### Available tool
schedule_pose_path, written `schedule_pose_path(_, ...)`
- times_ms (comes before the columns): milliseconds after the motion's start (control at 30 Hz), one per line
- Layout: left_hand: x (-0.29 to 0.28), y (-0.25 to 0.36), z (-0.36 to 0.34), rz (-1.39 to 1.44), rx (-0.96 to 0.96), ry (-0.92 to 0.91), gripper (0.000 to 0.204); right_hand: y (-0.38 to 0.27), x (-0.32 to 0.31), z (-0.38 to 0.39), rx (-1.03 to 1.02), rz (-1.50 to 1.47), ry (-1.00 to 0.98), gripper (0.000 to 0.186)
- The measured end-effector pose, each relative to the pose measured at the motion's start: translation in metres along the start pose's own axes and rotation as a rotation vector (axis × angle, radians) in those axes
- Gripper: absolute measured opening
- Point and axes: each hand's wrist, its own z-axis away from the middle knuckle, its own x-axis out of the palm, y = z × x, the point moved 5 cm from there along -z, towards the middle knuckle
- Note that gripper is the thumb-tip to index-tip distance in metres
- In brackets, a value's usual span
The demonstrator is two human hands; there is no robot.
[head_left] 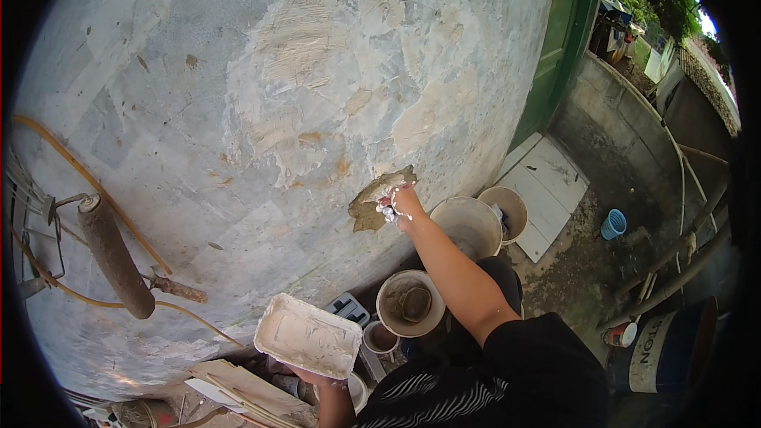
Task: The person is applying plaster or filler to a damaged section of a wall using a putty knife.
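My left hand (315, 377) grips the underside of a rectangular plastic tub (311, 336), smeared inside with pale filler and held out before the wall. My right arm reaches forward to a rough, broken-out hollow (369, 214) in the plaster. There my right hand (403, 203), blotched with white paste, is closed at the hollow's right side. What its fingers hold is mostly hidden; only a whitish, paste-covered bit shows beside them. Cream filler patches (301, 36) cover the grey-white wall (182, 103) above.
Buckets (468, 226) stand along the wall's foot, one nearer bucket (410, 303) holding a brownish lump. A paint roller (115, 254) hangs at left near a yellowish hose (87, 178). Boards (250, 388) lie below. Rightward are a green door (547, 71), a blue basket (613, 224) and a drum (666, 345).
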Motion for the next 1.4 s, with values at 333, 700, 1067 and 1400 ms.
schedule_pose_path(333, -0.006, -0.003, -0.005, 0.128, -0.017, 0.100, 0.061, 0.015, -0.013, -0.014, -0.069, -0.074, 0.145, 0.009)
schedule_pose_path(700, -0.025, -0.019, -0.011, 0.138, -0.084, 0.124, 0.064, 0.028, -0.016, -0.028, -0.133, -0.031, 0.125, 0.003)
schedule_pose_path(1067, -0.045, -0.018, -0.004, 0.039, -0.021, 0.385, 0.067, 0.032, -0.007, -0.016, -0.328, 1.039, 0.346, 0.026)
schedule_pose_path(1400, -0.046, -0.005, -0.001, 0.052, -0.021, 0.247, 0.066, 0.051, 0.005, -0.023, -0.317, 0.717, 0.463, 0.030)
